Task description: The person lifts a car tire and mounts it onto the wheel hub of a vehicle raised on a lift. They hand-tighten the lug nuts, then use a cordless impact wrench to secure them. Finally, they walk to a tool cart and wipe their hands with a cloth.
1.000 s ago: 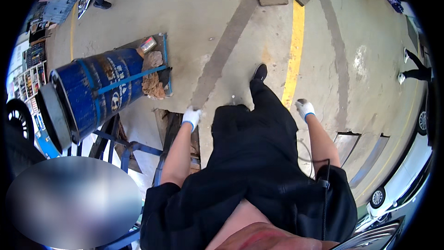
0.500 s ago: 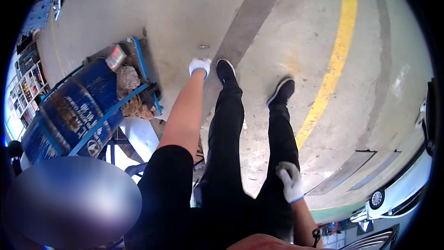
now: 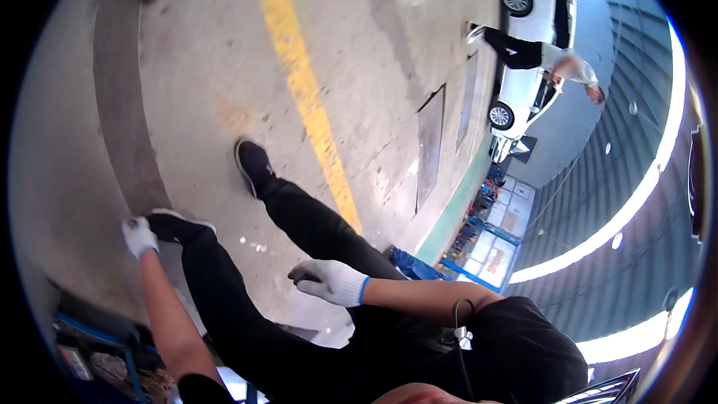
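The left hand (image 3: 139, 237) and right hand (image 3: 329, 282) are gloved in white, the right cuff (image 3: 364, 291) edged in blue. The trousers (image 3: 314, 221) and shoes (image 3: 256, 167) are coloured black. The grey floor (image 3: 202, 52) is crossed by a worn yellow stripe (image 3: 292, 67) and a darker grey band (image 3: 123, 120).

Floor (image 3: 202, 52): grey concrete, worn and stained, beyond both left fingers (image 3: 132, 226) and right fingers (image 3: 303, 272). Dark strip (image 3: 120, 105): just past the left fingers, leading away. Yellow line (image 3: 299, 93): past the right fingers, scuffed along its length. Rust-toned stain (image 3: 234, 114): between strip and line, farther out than either set of fingers. Floor plate (image 3: 430, 151): dark-edged, beyond and right of the right fingers. Green floor band (image 3: 454, 203): farther right, near pale blue-framed panels (image 3: 502, 213). Ribbed grey surface (image 3: 628, 146), wall or roof unclear: well right of the right fingers, bordered by a bright curved light band (image 3: 679, 90).
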The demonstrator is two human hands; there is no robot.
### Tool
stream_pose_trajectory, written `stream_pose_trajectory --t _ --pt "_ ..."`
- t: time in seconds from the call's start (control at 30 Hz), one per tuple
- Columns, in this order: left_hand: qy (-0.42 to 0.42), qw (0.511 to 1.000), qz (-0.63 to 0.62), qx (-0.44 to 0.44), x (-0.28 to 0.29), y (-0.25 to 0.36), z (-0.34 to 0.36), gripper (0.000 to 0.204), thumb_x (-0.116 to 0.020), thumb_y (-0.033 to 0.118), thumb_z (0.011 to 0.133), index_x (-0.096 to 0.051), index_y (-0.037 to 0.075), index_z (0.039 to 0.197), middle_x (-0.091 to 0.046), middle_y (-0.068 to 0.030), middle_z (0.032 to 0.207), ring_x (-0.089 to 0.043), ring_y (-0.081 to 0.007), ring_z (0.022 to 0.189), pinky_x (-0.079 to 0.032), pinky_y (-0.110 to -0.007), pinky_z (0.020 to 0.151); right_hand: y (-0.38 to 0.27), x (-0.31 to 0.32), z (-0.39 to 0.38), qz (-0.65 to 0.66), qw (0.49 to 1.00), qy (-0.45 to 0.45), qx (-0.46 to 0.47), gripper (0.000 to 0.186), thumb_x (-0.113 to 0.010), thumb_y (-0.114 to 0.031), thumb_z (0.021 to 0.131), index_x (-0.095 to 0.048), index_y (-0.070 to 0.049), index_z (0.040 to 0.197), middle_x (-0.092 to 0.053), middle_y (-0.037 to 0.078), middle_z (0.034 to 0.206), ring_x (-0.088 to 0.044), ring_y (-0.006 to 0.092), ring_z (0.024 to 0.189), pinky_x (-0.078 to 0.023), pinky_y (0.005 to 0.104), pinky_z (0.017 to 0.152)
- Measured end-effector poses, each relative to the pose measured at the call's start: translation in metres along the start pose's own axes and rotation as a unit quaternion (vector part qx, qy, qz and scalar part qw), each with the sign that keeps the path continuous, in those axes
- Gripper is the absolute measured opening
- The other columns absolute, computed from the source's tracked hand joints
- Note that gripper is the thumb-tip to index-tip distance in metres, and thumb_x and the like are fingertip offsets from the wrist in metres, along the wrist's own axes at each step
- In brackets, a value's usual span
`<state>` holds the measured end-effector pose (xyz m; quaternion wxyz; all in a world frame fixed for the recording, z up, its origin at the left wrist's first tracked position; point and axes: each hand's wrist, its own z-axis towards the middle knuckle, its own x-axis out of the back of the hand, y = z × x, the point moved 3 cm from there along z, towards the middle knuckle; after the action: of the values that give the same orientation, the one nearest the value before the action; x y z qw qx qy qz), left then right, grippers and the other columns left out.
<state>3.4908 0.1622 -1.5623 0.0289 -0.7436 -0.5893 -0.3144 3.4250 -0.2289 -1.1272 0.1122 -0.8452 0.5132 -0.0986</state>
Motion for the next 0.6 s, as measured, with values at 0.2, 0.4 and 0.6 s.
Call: stream_pose_trajectory --t 0.2,0.4,0.6 --pt "-0.419 0.895 0.006 -0.152 0.022 0.15 -0.366 0.065 -0.066 0.005 0.097 -0.046 0.004 0.159 -0.07 -0.0039 0.103 -0.057 -0.0079 0.068 -0.048 -0.024 0.053 -0.033 0.025 -0.094 -0.107 0.979 0.106 0.135 0.044 -0.064 -0.024 0.099 -0.06 -0.007 0.139 -0.074 0.019 0.112 -0.072 0.0397 0.102 -0.057 0.0464 0.091" --pt "-0.371 0.901 -0.14 -0.178 0.141 0.236 -0.653 0.084 -0.063 -0.004 0.094 -0.025 0.006 0.168 -0.07 -0.0035 0.098 -0.056 -0.0065 0.068 -0.047 -0.022 0.057 -0.126 0.06 -0.237 -0.244 0.903 -0.072 0.346 0.033 -0.064 -0.024 0.098 -0.072 -0.009 0.126 -0.076 0.019 0.113 -0.071 0.039 0.105 -0.056 0.0461 0.093" --pt "-0.216 0.895 -0.191 -0.34 0.283 0.254 -0.837 0.082 -0.068 0.005 0.092 -0.034 0.01 0.166 -0.073 -0.0059 0.106 -0.068 -0.0134 0.093 -0.055 -0.03 0.09 -0.218 0.035 -0.451 -0.321 0.806 -0.171 0.467 0.037 -0.069 -0.028 0.098 -0.069 -0.007 0.129 -0.077 0.016 0.119 -0.074 0.035 0.11 -0.057 0.0435 0.097"
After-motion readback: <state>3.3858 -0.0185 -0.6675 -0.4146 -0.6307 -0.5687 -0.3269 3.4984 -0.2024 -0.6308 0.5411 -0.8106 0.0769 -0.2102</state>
